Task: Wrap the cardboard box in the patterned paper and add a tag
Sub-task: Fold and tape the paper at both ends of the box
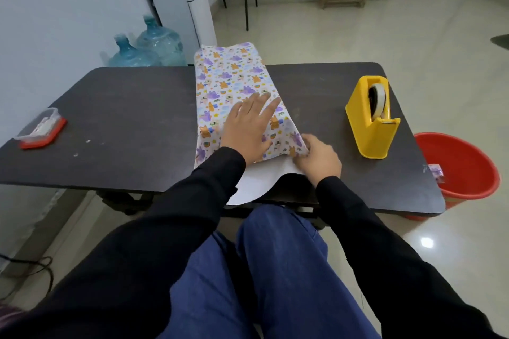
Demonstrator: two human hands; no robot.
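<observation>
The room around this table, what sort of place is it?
Probably a small office or workroom: a water dispenser with spare water jugs beside it, and a tape dispenser on the dark table.

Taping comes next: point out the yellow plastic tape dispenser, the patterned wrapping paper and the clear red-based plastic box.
yellow plastic tape dispenser (366, 132): head view, yellow side wall.
patterned wrapping paper (231, 74): head view, printed top face.
clear red-based plastic box (41, 121): head view, clear body.
</observation>
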